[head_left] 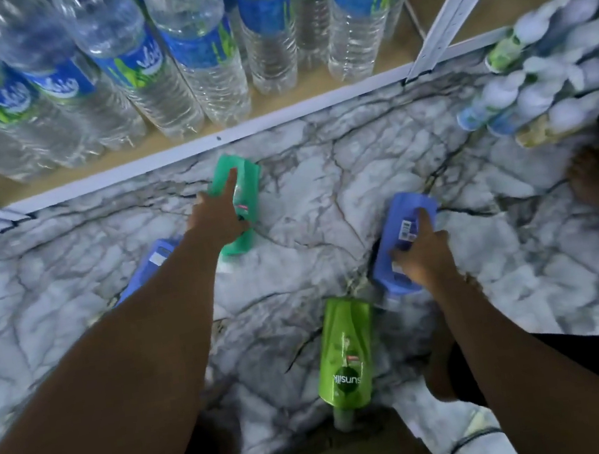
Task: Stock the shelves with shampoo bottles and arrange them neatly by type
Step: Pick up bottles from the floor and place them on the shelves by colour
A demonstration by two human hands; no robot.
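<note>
Lying on marble floor (pixel 323 185), shampoo bottles, water bottles (pixel 191 50) shelved behind

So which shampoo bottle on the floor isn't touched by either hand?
The lime-green Sunsilk bottle nearest the person; the teal bottle is under the left hand, the right hand grips a blue one.

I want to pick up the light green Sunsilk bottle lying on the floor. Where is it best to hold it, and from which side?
Probably grip the light green Sunsilk bottle across its wide middle, coming from above. It lies flat on the marble floor, cap toward the person, with both long sides free. The cap end is narrower and partly hidden.
</note>
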